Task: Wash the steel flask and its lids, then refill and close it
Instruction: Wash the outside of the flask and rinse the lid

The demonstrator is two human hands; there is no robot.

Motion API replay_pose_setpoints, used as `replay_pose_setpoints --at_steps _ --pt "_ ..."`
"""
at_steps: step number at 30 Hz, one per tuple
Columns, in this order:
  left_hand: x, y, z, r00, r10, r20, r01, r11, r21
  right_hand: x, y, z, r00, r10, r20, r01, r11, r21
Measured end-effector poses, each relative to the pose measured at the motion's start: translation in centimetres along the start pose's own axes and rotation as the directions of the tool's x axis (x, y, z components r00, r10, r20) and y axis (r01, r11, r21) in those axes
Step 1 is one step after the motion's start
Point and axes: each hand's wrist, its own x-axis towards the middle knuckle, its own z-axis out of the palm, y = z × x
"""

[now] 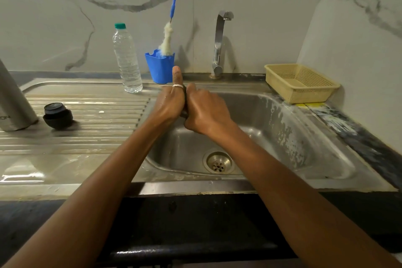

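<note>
Left hand (171, 102): pressed to right hand, forefinger straight
Right hand (206, 113): curled over dark thing between them
Black lid (57, 115): well left of left hand

I am holding my left hand (171, 102) and right hand (206, 113) pressed together over the sink (282, 137), gripping a small dark object (185, 102), possibly a lid, mostly hidden between them. The steel flask (13, 102) is standing on the drainboard (87, 137), with a black lid (57, 115) lying just beside it.
</note>
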Motion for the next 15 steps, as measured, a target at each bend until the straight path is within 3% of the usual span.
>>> replay_pose_setpoints --at_steps 1,3,4,6,8,10,13,15 --pt "-0.1 0.0 -0.1 1.0 0.012 -0.009 -0.012 1.0 -0.003 0.1 0.1 0.0 1.0 0.003 0.021 -0.005 0.998 0.061" --pt "0.0 -0.1 -0.5 0.999 -0.018 -0.032 0.017 1.0 -0.023 0.7 0.9 -0.2 0.983 0.006 0.183 -0.09 0.888 0.452" --pt "0.0 -0.2 -0.7 0.998 -0.05 -0.048 0.048 0.997 -0.058 0.9 1.6 -0.3 0.962 -0.014 0.272 -0.172 0.745 0.644" --pt "-0.1 0.0 -1.0 0.998 -0.051 -0.047 0.043 0.986 -0.164 1.0 2.6 -0.7 0.924 -0.053 0.379 -0.32 0.435 0.842" --pt "-0.7 0.2 -0.7 0.997 0.071 0.014 -0.067 0.98 -0.186 1.0 3.2 -1.1 0.913 -0.073 0.401 -0.376 0.231 0.897" --pt "-1.2 0.1 -0.4 0.979 0.198 0.056 -0.19 0.975 -0.114 1.3 3.5 -1.2 0.912 -0.072 0.404 -0.396 0.107 0.912" --pt "-0.8 -1.0 -0.5 0.93 0.356 0.085 -0.366 0.908 0.204 1.2 3.6 -1.4 0.889 -0.064 0.454 -0.455 0.007 0.891" --pt "-0.7 -1.8 -0.7 0.916 0.385 0.117 -0.4 0.846 0.351 1.0 3.7 -1.7 0.87 -0.104 0.482 -0.488 -0.033 0.872"
